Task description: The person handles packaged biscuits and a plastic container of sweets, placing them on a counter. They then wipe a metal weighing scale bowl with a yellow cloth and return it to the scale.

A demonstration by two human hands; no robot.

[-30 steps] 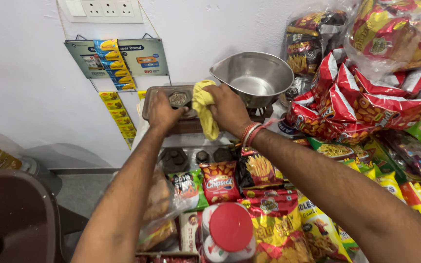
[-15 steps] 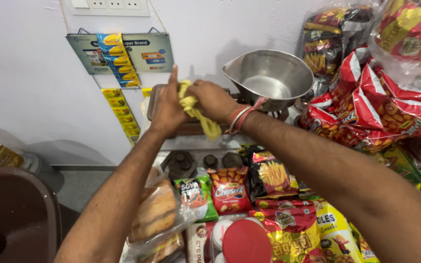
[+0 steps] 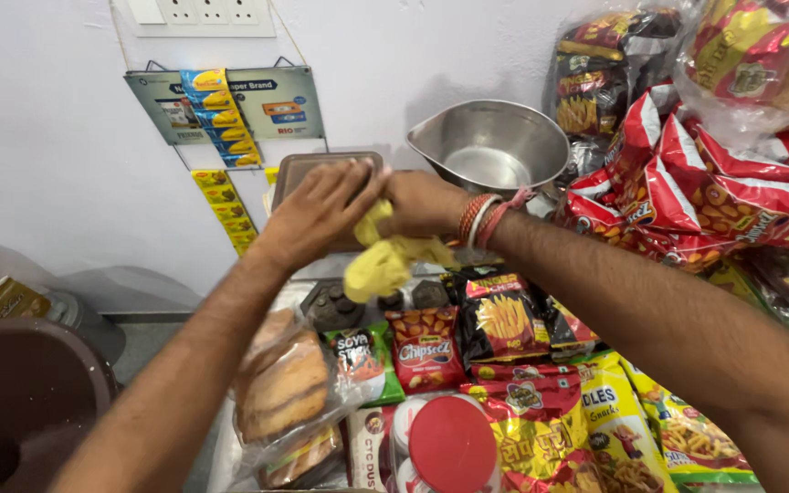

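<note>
A crumpled yellow cloth (image 3: pixel 383 258) hangs between my two hands in the middle of the view. My right hand (image 3: pixel 420 203), with red thread bands at the wrist, grips its upper part. My left hand (image 3: pixel 321 210) presses against the cloth from the left, fingers spread toward the right hand. Both hands hover in front of a brown tray-like platform (image 3: pixel 308 169) by the wall. A steel pan (image 3: pixel 490 146) stands just right of them.
Snack packets (image 3: pixel 504 319) and wrapped biscuits (image 3: pixel 285 383) crowd the counter below my arms. Red bags (image 3: pixel 714 201) pile up at the right. A red-lidded jar (image 3: pixel 449 447) stands near the bottom. A dark round container (image 3: pixel 11 402) sits at the left. Sachet strips (image 3: pixel 221 119) hang on the wall.
Both hands have lifted off the brown platform with the yellow cloth and drawn together. The cloth now dangles lower between them. The view has shifted slightly.
</note>
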